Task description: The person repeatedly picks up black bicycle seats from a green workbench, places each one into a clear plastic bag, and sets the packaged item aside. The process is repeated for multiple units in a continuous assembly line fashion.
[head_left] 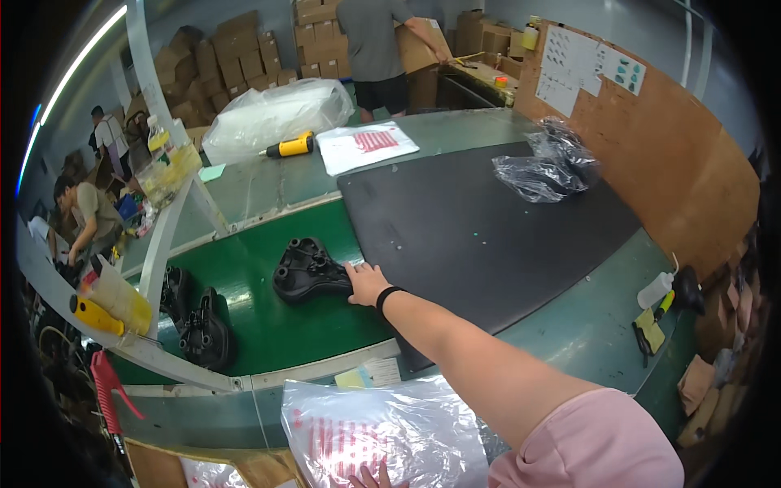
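My right hand (368, 283), with a black band at its wrist, reaches across to a black bicycle saddle (307, 272). Its fingers close around the narrow nose of the saddle, which lies underside up on the green conveyor belt (260, 321). At the lower edge, my left hand (370, 478) rests on a stack of clear plastic bags (382, 427) with red print; the visible fingers are spread flat, the rest is out of the picture. Two more black saddles (205, 329) sit farther left on the belt, partly behind a white frame post.
A black mat (488, 236) covers the bench right of the belt, with a plastic-wrapped bundle (553, 167) on it. Beyond stand a yellow heat gun (291, 145) and a bag stack (366, 147). A red air gun (107, 390) hangs left. Other people work farther back.
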A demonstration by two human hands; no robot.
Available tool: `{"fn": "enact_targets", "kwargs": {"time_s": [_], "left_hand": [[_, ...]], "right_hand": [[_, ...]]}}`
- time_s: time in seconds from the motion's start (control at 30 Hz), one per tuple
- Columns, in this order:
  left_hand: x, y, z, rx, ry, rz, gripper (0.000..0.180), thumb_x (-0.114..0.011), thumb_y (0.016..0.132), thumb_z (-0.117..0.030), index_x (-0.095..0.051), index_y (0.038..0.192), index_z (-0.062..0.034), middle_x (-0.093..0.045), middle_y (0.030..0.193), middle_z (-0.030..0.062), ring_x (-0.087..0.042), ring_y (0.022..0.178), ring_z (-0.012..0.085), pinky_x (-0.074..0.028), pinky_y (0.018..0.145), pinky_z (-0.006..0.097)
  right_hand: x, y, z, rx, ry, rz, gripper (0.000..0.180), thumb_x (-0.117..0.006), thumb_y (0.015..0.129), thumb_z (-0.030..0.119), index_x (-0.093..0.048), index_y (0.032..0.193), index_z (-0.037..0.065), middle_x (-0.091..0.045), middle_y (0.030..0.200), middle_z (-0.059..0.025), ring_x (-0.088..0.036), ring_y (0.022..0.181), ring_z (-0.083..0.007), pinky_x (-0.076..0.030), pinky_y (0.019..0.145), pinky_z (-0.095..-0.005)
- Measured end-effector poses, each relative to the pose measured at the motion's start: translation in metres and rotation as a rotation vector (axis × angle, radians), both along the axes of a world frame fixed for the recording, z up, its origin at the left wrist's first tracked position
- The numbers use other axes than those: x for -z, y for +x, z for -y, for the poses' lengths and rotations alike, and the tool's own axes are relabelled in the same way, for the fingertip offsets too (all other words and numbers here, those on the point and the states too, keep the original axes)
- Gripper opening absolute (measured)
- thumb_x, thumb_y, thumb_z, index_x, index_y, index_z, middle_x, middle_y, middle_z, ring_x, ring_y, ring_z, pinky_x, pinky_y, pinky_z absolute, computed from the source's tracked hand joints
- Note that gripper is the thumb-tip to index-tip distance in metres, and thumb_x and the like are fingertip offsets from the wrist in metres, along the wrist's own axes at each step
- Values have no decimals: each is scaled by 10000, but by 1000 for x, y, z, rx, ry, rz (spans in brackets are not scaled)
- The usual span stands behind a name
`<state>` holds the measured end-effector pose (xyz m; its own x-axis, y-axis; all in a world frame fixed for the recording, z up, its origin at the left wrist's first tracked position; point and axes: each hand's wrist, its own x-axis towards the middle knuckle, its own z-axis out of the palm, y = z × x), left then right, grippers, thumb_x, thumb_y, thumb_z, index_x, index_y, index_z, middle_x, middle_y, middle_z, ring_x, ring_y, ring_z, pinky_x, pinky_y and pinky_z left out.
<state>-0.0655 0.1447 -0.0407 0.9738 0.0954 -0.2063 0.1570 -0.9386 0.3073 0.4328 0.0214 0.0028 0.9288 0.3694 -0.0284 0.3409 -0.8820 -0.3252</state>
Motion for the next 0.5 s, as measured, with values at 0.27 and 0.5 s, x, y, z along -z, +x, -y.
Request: {"fn": "enact_targets", "kwargs": {"time_s": [0.27, 0.5], "left_hand": [[-5, 3, 0, 25, 13, 14, 706, -628, 851, -385, -343, 1466, -185, -243, 1514, 224, -141, 1383, 506, -90, 1089, 664], [-83, 33, 36, -67, -443, 234, 947, -781, 719, -358, -301, 1439, 25, -301, 1443, 314, -248, 1347, 484, -223, 1100, 542]], "right_hand": [[-7, -1, -10, 10, 396, -255, 533, -746, 731, 310, -559, 1074, -52, -660, 927, -185, -673, 800, -319, -555, 670, -396], [-43, -191, 135, -18, 1597, -1551, 416, -602, 870, 320, -568, 1062, -48, -636, 868, -179, -567, 528, -197, -436, 422, -266]]}}
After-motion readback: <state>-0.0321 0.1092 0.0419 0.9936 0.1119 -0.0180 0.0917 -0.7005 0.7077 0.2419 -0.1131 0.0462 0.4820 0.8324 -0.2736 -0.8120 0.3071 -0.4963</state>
